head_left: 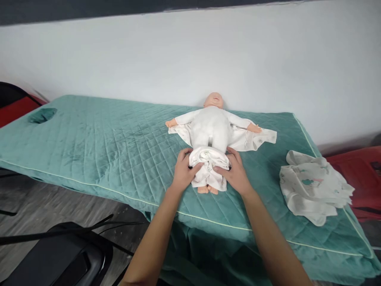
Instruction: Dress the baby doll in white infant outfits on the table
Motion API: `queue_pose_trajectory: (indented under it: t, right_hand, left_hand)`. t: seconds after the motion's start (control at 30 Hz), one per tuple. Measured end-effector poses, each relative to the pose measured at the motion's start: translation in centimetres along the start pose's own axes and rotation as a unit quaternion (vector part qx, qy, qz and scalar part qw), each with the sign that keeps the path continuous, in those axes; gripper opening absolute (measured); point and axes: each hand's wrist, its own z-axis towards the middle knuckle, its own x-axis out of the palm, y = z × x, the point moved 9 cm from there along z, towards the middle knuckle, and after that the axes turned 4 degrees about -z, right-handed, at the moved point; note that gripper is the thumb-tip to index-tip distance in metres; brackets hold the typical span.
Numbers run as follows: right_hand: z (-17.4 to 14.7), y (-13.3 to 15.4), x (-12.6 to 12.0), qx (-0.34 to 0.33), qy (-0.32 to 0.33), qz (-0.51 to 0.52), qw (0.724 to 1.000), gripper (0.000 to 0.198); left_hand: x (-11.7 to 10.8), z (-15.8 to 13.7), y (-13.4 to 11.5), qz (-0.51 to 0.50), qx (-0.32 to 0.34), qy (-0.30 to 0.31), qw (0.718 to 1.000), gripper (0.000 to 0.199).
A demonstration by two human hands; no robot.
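Observation:
A baby doll (210, 123) with a white cloth body lies on its back, its head toward the wall and its arms spread. Bunched around its lower legs are small white printed pants (210, 171), with the feet showing below the hems. My left hand (185, 169) grips the left side of the pants, thumb on top. On the other side my right hand (235, 171) grips them the same way, its fingers partly hidden behind the cloth. An opened white baby shirt (253, 139) is spread flat under the doll's back and arms.
A crumpled white printed cloth (315, 184) lies to the right on the green quilted bed cover (125, 159). The bed has a face hole (43, 115) at the far left. A black chair (65, 254) stands at the lower left and a red chair (357, 178) at the right.

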Motion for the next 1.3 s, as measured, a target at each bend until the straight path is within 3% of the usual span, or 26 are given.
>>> queue_pose_trajectory:
  t: [0.23,0.47,0.8,1.0,1.3]
  right_hand:
    - [0.1,-0.1,-0.1,-0.009,-0.019,0.017,1.0,0.029]
    - [0.0,-0.5,-0.1,-0.02,-0.03,0.009,0.999,0.03]
    - [-0.7,2.5,-1.3,-0.111,-0.07,-0.083,0.988,0.02]
    - [-1.3,3.7,-2.3,-0.151,-0.109,-0.052,0.981,0.026]
    - [-0.9,2.8,-1.4,-0.106,-0.046,0.045,0.992,0.038]
  left_hand:
    - [-0.1,-2.9,-0.6,0.043,0.02,0.013,0.999,0.042]
    - [0.1,-3.1,-0.6,-0.011,0.01,0.049,0.999,0.061]
    - [-0.2,-2.7,-0.2,-0.026,-0.022,0.025,0.999,0.049]
    - [-0.2,-2.7,-0.1,-0.033,-0.039,0.028,0.998,0.049]
    - [-0.2,-2.7,0.0,-0.034,-0.035,0.016,0.999,0.043]
